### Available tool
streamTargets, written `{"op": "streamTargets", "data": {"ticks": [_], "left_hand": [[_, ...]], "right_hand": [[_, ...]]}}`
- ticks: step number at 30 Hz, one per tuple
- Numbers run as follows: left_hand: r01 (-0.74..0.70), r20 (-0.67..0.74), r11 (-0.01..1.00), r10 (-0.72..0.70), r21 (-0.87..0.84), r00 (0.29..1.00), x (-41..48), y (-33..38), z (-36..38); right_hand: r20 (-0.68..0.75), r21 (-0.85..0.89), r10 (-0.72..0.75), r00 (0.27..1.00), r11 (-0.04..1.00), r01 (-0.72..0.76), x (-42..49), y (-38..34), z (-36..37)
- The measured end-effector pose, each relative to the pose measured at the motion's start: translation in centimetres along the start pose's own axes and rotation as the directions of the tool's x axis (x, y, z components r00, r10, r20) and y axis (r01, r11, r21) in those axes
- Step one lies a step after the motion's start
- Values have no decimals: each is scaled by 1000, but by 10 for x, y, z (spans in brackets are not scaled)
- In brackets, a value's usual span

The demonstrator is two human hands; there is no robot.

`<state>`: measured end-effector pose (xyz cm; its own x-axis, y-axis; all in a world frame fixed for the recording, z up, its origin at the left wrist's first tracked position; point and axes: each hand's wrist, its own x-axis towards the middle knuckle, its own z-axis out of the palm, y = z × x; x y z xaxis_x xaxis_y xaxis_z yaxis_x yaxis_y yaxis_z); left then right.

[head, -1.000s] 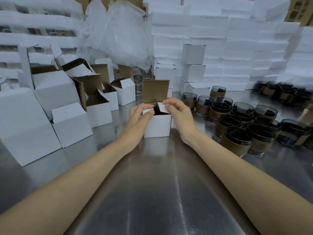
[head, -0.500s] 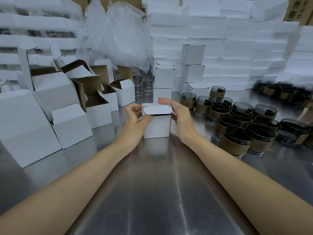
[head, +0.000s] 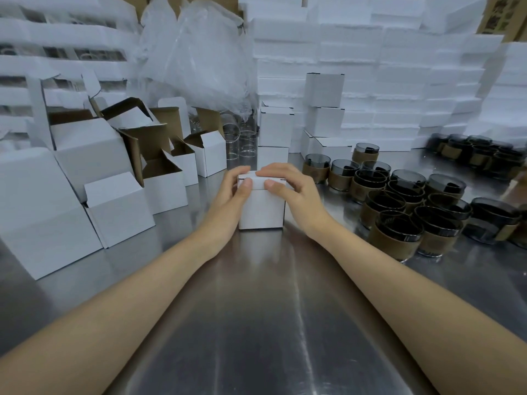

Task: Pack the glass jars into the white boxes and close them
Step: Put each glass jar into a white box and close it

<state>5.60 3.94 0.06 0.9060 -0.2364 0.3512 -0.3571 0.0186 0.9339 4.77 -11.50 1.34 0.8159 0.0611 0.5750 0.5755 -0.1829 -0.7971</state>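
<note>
- Left hand (head: 231, 192) and right hand (head: 288, 186), two in all, clasp one white box (head: 261, 209), fingers over its lid (head: 258, 181), thumbs on its front.
- It stands on the worktop (head: 256, 309); over a dozen glass jars (head: 396, 235) stand to its right.
- Earlier the hands flanked the lid.

A box (head: 261, 209) stands mid-way across the desk (head: 256, 323). Left of it sit opened boxes (head: 168, 192), right of it glass jars (head: 396, 232) (clustered, touching). Behind rise stacked boxes (head: 370, 81), a plastic bag (head: 196, 58) at their left.
</note>
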Motion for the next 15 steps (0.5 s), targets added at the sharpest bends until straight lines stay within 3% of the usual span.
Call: {"op": "streamTargets", "data": {"ticks": [10, 15], "left_hand": [[82, -6, 996, -82, -35, 997, 6, -3, -1], [85, -35, 995, -86, -47, 996, 8, -4, 2]], "right_hand": [[69, -4, 169, 983, 986, -169, 2, 2, -1], [-36, -109, 135, 990, 984, -139, 2, 6, 9]]}}
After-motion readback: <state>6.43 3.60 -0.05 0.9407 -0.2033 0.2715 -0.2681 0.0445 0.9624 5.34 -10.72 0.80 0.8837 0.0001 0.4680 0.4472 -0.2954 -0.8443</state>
